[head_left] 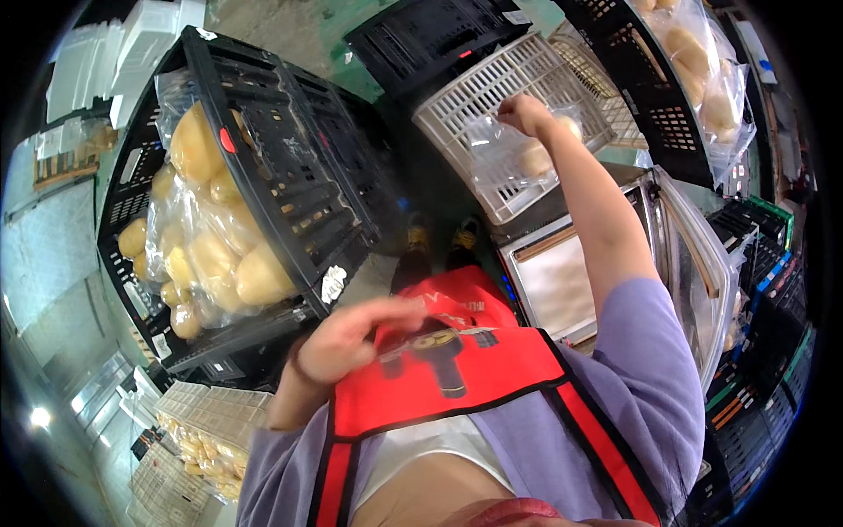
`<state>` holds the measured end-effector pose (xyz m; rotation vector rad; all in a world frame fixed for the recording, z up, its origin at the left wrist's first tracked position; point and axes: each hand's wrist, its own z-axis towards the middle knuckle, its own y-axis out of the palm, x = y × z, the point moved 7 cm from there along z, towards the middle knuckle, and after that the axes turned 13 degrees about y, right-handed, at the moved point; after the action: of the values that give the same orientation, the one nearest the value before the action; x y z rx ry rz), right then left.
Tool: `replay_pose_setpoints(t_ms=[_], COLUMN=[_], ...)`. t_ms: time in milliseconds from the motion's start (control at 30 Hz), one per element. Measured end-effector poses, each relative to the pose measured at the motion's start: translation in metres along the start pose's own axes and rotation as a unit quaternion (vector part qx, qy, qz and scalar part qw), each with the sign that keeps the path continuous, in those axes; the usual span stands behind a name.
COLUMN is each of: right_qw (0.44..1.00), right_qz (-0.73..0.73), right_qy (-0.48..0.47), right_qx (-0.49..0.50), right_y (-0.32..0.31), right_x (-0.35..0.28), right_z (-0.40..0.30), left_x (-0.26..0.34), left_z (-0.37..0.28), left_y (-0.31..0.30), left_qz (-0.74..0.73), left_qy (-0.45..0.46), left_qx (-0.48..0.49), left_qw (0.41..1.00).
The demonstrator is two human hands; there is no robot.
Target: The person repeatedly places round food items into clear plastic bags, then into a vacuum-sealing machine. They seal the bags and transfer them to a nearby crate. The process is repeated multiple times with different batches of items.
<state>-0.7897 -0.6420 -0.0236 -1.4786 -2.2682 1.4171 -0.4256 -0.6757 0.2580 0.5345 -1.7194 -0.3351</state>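
Note:
My right hand [525, 115] reaches out over a white slatted plastic crate [454, 99]. Its fingers are closed on the edge of a clear plastic bag [487, 141] that holds pale, rounded vegetables [537, 158]. The bag lies in the crate, partly hidden by my wrist and forearm. My left hand [349, 336], blurred, hovers in front of the red apron [395, 408] with its fingers apart and nothing in them. To its left stands a black plastic crate [283, 151], with bags of large yellowish vegetables [214, 247] beside its near wall.
At the right is a metal-framed machine with a raised clear lid [698, 263], apparently a vacuum sealer. Another black crate [632, 79] holds bagged vegetables [691, 66]. A black crate [428, 39] lies beyond the white one. White foam boxes [138, 59] are stacked at upper left.

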Motion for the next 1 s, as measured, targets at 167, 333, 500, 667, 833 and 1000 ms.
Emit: replay_pose_setpoints(t_ms=[167, 333, 500, 667, 833, 1000], right_qw=[0.969, 0.920, 0.867, 0.773, 0.635, 0.721], right_qz=[0.186, 0.280, 0.360, 0.523, 0.653, 0.482], right_qy=[-0.063, -0.109, -0.134, 0.018, 0.135, 0.364], right_qx=[0.151, 0.250, 0.317, 0.359, 0.390, 0.341], right_y=[-0.052, -0.091, -0.102, -0.063, 0.021, 0.050], right_x=[0.026, 0.026, 0.035, 0.078, 0.159, 0.240], right_z=[-0.095, -0.215, -0.311, -0.387, -0.460, -0.479], left_x=[-0.081, -0.170, -0.124, -0.123, -0.209, -0.339], left_z=[0.072, 0.137, 0.198, 0.217, 0.179, 0.149], left_y=[0.008, -0.043, -0.024, 0.052, 0.126, 0.155], left_qz=[0.234, 0.356, 0.256, 0.094, 0.119, 0.099], left_qy=[0.026, 0.083, 0.210, 0.131, 0.019, -0.146], left_qx=[0.032, 0.151, 0.094, -0.072, -0.173, -0.087], left_qw=[0.971, 0.918, 0.939, 0.984, 0.978, 0.980])
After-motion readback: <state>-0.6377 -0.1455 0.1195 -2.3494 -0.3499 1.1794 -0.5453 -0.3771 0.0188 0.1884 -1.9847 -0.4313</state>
